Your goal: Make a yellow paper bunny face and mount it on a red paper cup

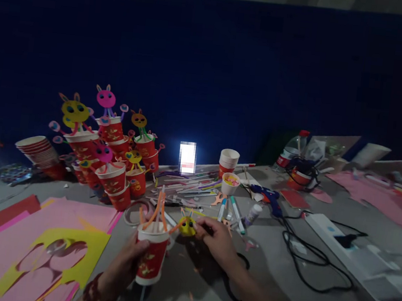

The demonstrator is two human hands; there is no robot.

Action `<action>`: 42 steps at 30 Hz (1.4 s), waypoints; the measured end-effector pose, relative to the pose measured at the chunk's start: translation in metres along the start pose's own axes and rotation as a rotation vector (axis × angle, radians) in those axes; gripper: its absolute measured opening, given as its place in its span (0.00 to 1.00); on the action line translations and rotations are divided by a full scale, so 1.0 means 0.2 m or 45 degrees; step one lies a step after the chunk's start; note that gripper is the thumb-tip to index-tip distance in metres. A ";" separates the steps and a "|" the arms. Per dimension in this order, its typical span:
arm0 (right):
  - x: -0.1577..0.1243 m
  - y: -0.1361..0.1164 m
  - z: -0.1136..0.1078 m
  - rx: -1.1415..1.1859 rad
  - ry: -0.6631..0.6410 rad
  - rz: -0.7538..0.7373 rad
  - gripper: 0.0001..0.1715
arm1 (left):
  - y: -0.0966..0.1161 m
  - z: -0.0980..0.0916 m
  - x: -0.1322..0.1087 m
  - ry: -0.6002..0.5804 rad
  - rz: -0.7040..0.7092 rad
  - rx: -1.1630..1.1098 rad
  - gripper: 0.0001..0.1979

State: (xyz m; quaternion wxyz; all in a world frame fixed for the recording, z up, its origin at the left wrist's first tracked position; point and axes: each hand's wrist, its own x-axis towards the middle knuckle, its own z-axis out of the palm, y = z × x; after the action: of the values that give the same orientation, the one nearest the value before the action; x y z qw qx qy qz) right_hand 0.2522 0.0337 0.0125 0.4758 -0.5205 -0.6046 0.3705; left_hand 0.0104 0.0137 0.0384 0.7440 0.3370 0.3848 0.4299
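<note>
My left hand (128,260) is wrapped round a red paper cup (152,258) with a white rim, held upright above the table. Orange pipe cleaners (160,213) stick up out of the cup, and a thin stick shows below its base. To its right, my right hand (215,238) pinches a small yellow paper face (188,225) with ears and dark eyes by its right edge. An orange strand from the cup reaches toward the face; whether they touch I cannot tell.
Finished cup figures (113,131) crowd the left back, near stacked cups (39,152). Cut yellow paper (93,249) lies front left. Markers (237,215), a glue gun (266,194) and a small cup of bits (230,184) lie behind my hands. A power strip (335,241) and black cables (293,261) occupy the right.
</note>
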 end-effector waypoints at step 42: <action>-0.06 -0.20 -0.19 -0.738 0.059 -0.162 0.13 | -0.05 0.01 0.05 0.265 -0.352 -0.342 0.10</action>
State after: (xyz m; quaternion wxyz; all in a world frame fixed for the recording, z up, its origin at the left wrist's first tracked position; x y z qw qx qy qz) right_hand 0.2781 0.0130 0.0584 0.3434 -0.6040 -0.7055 0.1398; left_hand 0.0192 0.0181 0.0271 0.7903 0.1327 0.4415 0.4036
